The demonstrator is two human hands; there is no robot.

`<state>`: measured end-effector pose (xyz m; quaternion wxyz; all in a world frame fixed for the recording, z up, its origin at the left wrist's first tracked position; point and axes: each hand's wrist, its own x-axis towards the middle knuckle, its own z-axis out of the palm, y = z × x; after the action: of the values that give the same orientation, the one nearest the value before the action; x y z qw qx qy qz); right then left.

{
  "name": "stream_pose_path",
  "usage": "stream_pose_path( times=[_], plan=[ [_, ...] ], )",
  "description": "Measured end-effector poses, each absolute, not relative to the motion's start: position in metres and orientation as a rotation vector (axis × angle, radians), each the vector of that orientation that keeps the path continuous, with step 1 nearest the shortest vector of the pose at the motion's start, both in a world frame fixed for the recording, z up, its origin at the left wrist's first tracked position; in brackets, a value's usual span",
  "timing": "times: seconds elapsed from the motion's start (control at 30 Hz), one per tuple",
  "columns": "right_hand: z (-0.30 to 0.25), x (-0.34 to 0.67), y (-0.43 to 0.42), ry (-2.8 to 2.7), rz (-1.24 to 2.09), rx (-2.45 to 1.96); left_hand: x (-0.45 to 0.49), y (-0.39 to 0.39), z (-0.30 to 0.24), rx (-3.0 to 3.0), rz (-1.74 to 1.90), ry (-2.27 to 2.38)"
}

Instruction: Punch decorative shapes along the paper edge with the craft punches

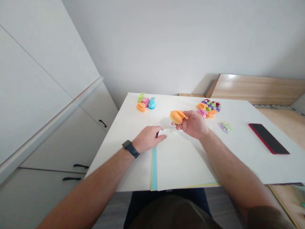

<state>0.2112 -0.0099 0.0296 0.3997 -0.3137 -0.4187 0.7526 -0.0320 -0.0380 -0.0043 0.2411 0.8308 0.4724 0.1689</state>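
An orange craft punch (176, 117) rests in my right hand (193, 124), raised above the table with the fingers wrapped under it. My left hand (150, 137) pinches the upper left corner of a white sheet of paper (183, 162), its thumb lying over the corner. Beneath the white sheet, the edges of a light blue sheet (154, 171) and a yellow sheet (151, 178) stick out on the left. The far edge of the white sheet lies just below the punch.
Several craft punches (145, 101) cluster at the table's back left. More punches (202, 112) and small purple, green and red character-like items (213, 104) stand at the back right. Nearby lie pastel paper cutouts (225, 127) and a black board with red edge (269, 139). Cabinets (92, 124) flank the left.
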Motion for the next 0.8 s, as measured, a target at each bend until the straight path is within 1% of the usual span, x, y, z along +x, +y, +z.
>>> stream_pose_path(
  times=[0.27, 0.4, 0.7, 0.8],
  plan=[
    [0.022, 0.207, -0.013, -1.133, 1.708, -0.837, -0.033, -0.037, -0.005, 2.274, 0.475, 1.28],
    [0.019, 0.207, -0.011, -1.178, 1.671, -0.866, -0.032, -0.037, -0.004, 2.274, 0.449, 1.291],
    [0.019, 0.212, -0.013, -1.456, 1.582, -0.889, -0.031, -0.037, -0.004, 2.278, 0.444, 1.3],
    [0.015, 0.216, -0.009, -1.562, 1.507, -0.913, -0.031, -0.037, -0.004, 2.268, 0.446, 1.305]
  ],
)
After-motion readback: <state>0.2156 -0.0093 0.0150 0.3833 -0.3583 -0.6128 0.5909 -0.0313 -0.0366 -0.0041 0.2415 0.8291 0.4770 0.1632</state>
